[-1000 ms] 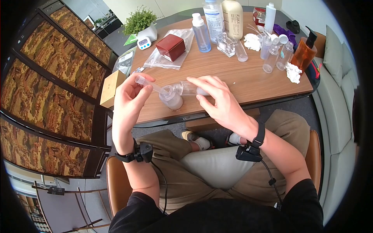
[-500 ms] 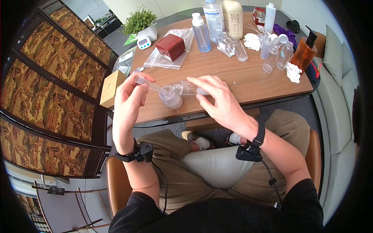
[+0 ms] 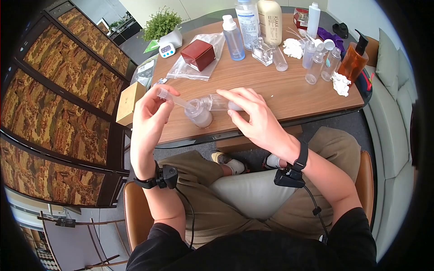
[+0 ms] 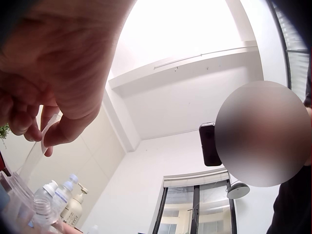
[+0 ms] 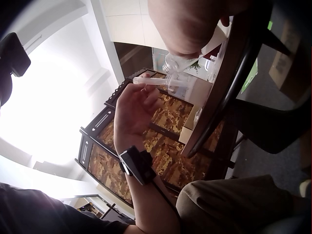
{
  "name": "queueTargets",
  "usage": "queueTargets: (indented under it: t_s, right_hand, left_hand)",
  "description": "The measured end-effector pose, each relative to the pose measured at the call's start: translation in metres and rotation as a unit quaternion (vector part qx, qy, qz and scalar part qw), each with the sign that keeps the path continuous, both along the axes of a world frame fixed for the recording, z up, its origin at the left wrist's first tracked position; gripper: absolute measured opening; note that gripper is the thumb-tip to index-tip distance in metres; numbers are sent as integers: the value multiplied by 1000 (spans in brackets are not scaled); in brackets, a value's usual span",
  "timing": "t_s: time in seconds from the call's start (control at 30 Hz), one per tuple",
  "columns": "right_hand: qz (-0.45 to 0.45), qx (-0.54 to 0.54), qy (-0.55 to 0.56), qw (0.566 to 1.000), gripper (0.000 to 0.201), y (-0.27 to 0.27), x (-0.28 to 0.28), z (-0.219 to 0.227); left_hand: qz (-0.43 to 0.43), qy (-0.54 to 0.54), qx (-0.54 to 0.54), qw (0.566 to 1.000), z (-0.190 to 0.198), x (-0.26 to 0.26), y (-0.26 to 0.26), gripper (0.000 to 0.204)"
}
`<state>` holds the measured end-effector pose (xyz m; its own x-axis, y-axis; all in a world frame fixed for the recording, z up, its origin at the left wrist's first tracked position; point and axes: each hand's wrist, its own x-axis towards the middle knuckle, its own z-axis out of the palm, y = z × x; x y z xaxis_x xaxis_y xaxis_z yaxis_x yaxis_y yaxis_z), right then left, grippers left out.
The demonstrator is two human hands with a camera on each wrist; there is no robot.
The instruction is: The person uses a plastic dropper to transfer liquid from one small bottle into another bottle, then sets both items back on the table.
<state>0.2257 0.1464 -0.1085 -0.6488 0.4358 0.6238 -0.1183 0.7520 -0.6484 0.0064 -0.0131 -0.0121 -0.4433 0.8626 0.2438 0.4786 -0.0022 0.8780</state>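
L hand (image 3: 149, 118) raised at table's near-left edge, fingers and thumb curled round the top end of a clear syringe (image 3: 174, 100); thumb sits near the plunger end, tip slants down-right into the neck of a small clear bottle (image 3: 199, 114). Bottle looks tilted, base toward the person, cloudy pale liquid inside; can't tell if it rests on the table (image 3: 271, 92) or is held up. R hand (image 3: 253, 115) just right of it, fingers curled over a second clear bottle (image 3: 219, 103) lying sideways, mouth toward the small bottle; the two touch or nearly so, can't tell which. L wrist view: fingers pinch the syringe flange (image 4: 48, 134), barrel runs down-left to bottle rim. R wrist view: L hand (image 5: 134, 109) holds syringe level, tip at bottle under R palm. Farther back on table, well apart: red box (image 3: 198, 54) on plastic bag, blue spray bottle (image 3: 233, 39), tall cream bottle (image 3: 270, 20), amber pump bottle (image 3: 354, 58), cluster of small empties, tissues. Potted plant (image 3: 162, 25) at far-left corner; tan box (image 3: 129, 103) just beside L hand.
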Motion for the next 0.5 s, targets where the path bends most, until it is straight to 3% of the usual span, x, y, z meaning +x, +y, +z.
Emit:
queueTargets:
  t_s: [0.5]
  right_hand:
    - [5,-12,-4,1000,48,-1,0,1]
  left_hand:
    - [-25,2,22,999,-4,-3,3,19]
